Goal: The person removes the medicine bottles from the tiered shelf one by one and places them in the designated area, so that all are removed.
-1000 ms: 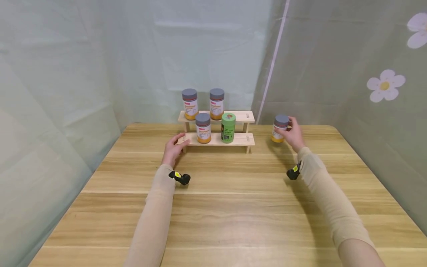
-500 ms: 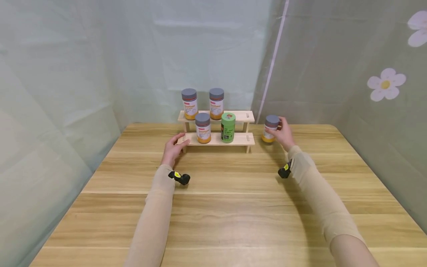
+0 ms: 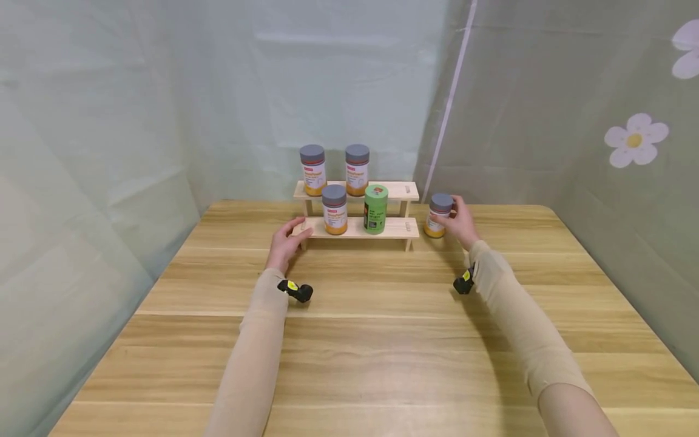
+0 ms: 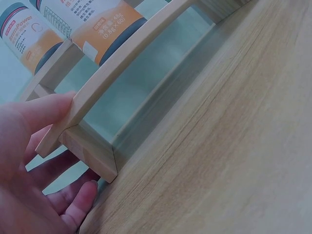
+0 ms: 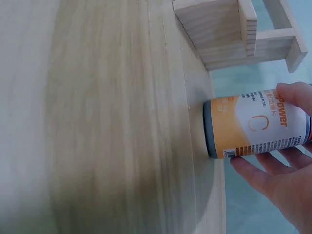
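Observation:
My left hand (image 3: 285, 246) grips the left end of the lower tier of a two-step wooden display stand (image 3: 393, 228). In the left wrist view its thumb lies on the board and its fingers go round by the leg. My right hand (image 3: 462, 223) holds a supplement bottle (image 5: 258, 122) with a grey lid, thumb on one side and fingers on the other. This bottle is upright just right of the stand, its base at or very near the tabletop. On the lower tier stand a grey-lidded bottle (image 3: 335, 212) and a green bottle (image 3: 375, 211).
Two more grey-lidded bottles, a left one (image 3: 314, 173) and a right one (image 3: 357, 172), stand on the upper tier. The wooden table (image 3: 382, 340) reaches back to a pale curtain (image 3: 349, 79), with grey flowered cloth (image 3: 524, 121) at the right.
My right hand has carried the bottle leftward, closer to the stand, then lowered it slightly. My left hand keeps its place on the stand.

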A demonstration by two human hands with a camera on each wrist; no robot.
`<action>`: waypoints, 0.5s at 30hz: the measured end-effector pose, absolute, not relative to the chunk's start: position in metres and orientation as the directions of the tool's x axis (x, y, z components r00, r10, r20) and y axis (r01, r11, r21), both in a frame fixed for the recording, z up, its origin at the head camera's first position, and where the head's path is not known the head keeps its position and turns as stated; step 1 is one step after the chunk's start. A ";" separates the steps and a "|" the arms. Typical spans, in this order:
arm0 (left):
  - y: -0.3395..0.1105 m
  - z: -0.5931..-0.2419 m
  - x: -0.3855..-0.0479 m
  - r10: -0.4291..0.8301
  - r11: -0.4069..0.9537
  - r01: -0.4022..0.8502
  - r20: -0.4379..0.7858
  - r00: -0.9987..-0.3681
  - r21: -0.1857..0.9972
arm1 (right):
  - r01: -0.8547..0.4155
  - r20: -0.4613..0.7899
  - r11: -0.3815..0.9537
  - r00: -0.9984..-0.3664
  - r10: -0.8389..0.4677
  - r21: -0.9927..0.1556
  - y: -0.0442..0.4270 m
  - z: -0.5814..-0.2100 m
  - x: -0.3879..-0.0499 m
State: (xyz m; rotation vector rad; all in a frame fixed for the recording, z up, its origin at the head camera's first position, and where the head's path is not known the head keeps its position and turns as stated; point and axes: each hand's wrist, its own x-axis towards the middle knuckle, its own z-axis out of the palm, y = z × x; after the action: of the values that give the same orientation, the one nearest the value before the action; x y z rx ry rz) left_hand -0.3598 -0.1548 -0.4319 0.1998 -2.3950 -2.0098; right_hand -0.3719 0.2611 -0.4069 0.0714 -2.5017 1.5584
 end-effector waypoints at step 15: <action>-0.154 -0.432 -0.359 -0.107 0.165 -0.100 -0.083 -0.991 0.981 | -0.151 0.148 0.440 -0.988 -0.043 -0.885 0.269 -0.404 -0.369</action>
State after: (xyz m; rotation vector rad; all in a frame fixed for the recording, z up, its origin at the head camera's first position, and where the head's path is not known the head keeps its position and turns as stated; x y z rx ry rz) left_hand -0.3592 -0.1537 -0.4316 0.2126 -2.3938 -2.0147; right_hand -0.3691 0.2693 -0.4043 0.1745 -2.5764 1.6010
